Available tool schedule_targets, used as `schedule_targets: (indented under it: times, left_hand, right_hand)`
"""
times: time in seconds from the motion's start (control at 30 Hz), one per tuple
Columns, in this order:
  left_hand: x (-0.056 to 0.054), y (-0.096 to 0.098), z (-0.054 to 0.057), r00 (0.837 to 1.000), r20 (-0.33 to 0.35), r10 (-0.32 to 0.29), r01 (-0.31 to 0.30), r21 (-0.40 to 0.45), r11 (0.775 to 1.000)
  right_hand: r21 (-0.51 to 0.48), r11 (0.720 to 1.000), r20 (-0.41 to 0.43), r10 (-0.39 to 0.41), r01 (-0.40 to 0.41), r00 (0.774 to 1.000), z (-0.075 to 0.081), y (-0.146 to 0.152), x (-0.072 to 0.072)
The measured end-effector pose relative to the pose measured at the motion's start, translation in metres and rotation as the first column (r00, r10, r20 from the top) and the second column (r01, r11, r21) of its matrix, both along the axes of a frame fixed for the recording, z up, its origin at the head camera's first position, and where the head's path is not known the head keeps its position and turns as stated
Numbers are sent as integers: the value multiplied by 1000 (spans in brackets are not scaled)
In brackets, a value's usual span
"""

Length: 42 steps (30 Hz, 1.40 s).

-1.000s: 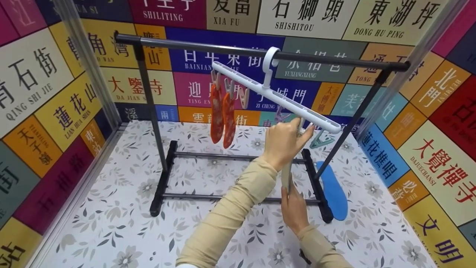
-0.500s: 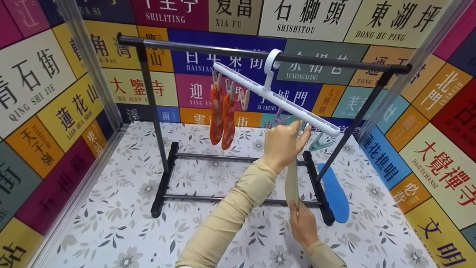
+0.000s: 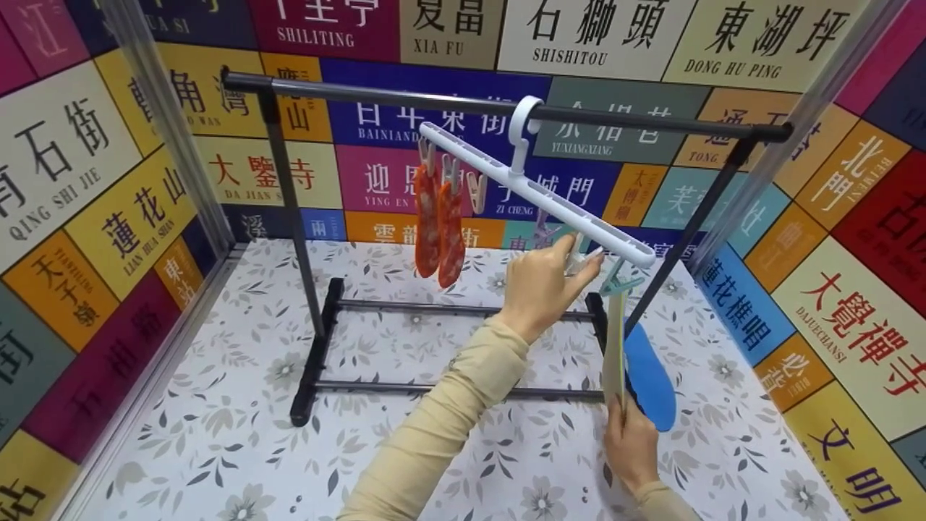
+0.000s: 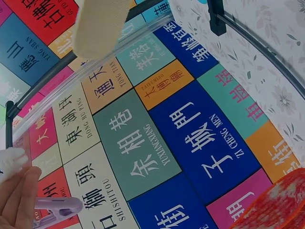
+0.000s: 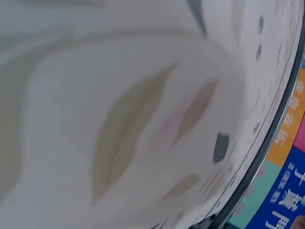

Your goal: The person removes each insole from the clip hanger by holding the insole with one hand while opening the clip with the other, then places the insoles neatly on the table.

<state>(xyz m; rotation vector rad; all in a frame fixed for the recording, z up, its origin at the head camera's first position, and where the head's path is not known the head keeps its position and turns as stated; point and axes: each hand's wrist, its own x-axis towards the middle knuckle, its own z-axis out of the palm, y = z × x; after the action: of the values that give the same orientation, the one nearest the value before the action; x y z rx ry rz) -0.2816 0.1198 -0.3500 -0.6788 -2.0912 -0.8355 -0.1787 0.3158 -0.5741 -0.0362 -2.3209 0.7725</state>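
My left hand (image 3: 539,289) is raised under the right half of a white hanger (image 3: 564,206), pinching a pale clothespin (image 3: 576,262). In the left wrist view those fingers show at the lower left beside a purple clothespin (image 4: 59,210). Lower down, my right hand (image 3: 633,441) grips the bottom end of a beige insole (image 3: 613,354) and keeps it upright. Its top end is near a green clothespin (image 3: 618,282) on the hanger; whether they touch I cannot tell. A pair of orange patterned insoles (image 3: 439,231) hangs from clothespins at the hanger's far end.
The hanger's hook sits over the top bar of a black rack (image 3: 405,94). On the floral surface (image 3: 239,383) a blue insole (image 3: 651,376) lies by the rack's right foot. Another clothespin (image 3: 475,192) hangs beside the orange pair. Colourful sign-printed walls (image 3: 593,43) surround the surface.
My right hand has moved down and right, carrying the beige insole away from my left hand to below the green clothespin. My left hand stays nearly in place under the hanger.
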Motion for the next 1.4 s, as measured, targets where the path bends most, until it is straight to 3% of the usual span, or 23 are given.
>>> schedule_targets:
  times: [0.33,0.87,1.17,1.4]
  left_hand:
    - [1,-4,-17,997,-45,-69,70,28,997]
    - [3,-20,-26,998,-52,-42,46,76,996]
    - [2,-40,-41,1000,-18,-9,11,119,993]
    - [3,-53,-50,1000,-11,4,-2,137,991]
  right_hand:
    - [8,1000,-71,-24,25,997,-4,21,5]
    - [48,996,-77,-69,73,995,-3,53,16]
    - [80,991,-152,-93,106,984,-6,83,31]
    - [110,979,-121,-158,171,980,-5,100,41]
